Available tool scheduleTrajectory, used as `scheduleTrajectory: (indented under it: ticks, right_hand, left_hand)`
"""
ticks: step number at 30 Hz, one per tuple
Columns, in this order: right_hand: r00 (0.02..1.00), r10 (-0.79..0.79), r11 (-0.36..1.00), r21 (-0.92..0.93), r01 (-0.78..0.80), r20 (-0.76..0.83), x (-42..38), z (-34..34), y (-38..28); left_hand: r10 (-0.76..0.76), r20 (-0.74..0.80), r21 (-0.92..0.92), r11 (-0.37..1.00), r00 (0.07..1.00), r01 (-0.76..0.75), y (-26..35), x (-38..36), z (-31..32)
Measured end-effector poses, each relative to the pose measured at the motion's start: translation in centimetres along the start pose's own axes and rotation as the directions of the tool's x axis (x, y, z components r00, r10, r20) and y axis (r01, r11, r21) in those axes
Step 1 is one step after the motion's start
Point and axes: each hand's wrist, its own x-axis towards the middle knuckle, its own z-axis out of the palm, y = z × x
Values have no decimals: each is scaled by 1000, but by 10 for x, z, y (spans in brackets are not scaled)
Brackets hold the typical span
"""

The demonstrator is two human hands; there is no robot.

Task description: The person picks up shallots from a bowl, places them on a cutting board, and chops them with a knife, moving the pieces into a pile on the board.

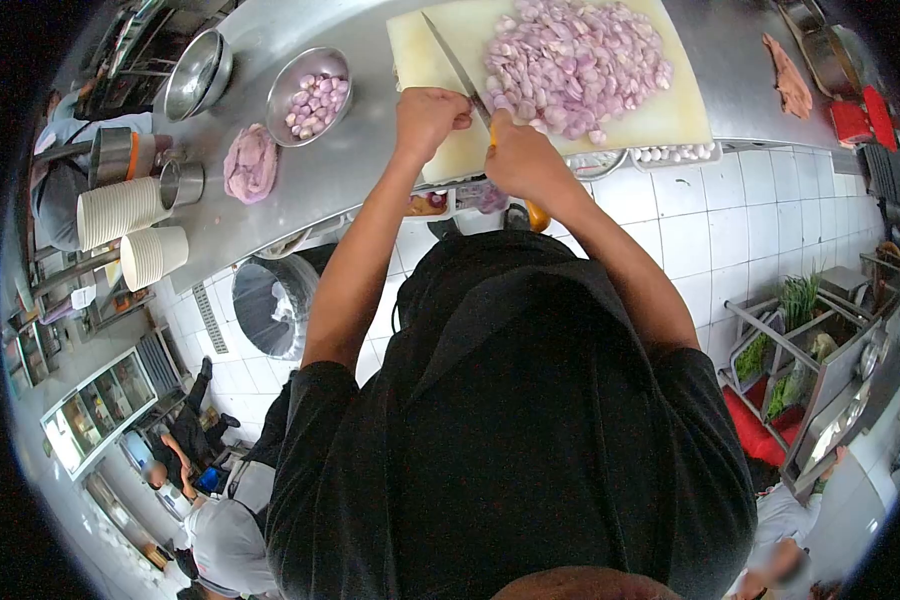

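A knife [455,60] with a yellow handle lies over the pale cutting board [415,50], its blade pointing to the far left. My right hand [522,158] is wrapped round the handle at the board's near edge. Beside the blade, on its left, my left hand [433,122] has its fingers curled; whatever they may hold is too small to make out. A wide heap of sliced shallots [575,65] covers the middle and right of the board. Whole peeled shallots [317,105] fill part of a metal bowl [282,88] to the left.
Left on the steel counter [370,60] are a pink cloth [250,163], nested metal bowls [198,75] and stacked white cups [120,212]. Another cloth [788,77] lies at right. Below stand a lined bin [273,305] and a vegetable rack [800,340]. Other people are in the background.
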Motion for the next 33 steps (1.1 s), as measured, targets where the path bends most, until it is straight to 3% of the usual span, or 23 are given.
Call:
scheduleTrajectory:
  ticks: [5, 20, 26, 33]
  right_hand:
    - [999, -19, 1000, 5, 20, -32, -4, -1, -4]
    - [996, 60, 997, 49, -64, 72, -3, -22, -21]
    - [1000, 10, 1000, -9, -10, -13, 20, 4, -9]
    - [999, 32, 998, 56, -33, 28, 9, -17, -19]
  left_hand:
    - [-8, -1, 16, 1000, 1000, 8, 1, 2, 0]
    - [9, -22, -34, 999, 1000, -9, 2, -8, 2]
    - [-5, -19, -6, 1000, 1000, 4, 3, -7, 3]
    - [-1, 3, -43, 999, 1000, 1, -5, -6, 0]
